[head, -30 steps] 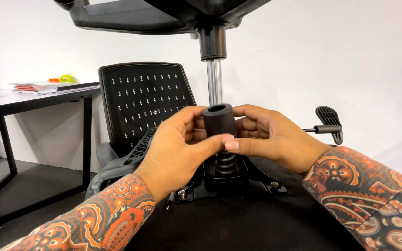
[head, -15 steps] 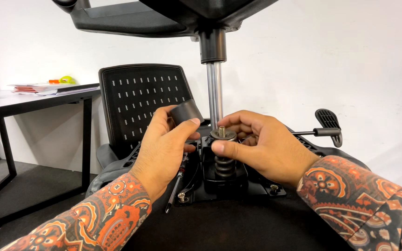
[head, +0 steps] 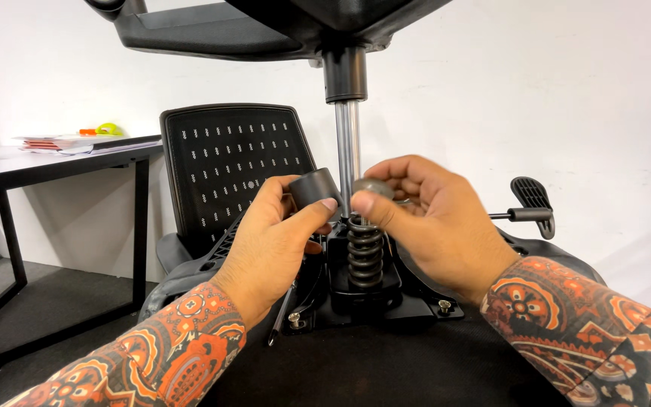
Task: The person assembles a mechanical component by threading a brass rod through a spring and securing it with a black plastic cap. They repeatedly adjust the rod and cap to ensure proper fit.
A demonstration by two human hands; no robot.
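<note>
Hands at an upturned office chair's underside, seen from the head camera. The left hand (head: 276, 241) grips a black cap (head: 314, 188), held just left of the steel column (head: 346, 151). The right hand (head: 435, 222) pinches a grey washer (head: 373, 187) right above the black spring (head: 365, 252). A chair back (head: 227, 162) stands behind; a desk (head: 54, 154) is far left.

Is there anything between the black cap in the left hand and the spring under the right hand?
Yes. The right hand holds a round metal washer on top of the spring. The left hand holds the black cap beside it, off to the left.
</note>
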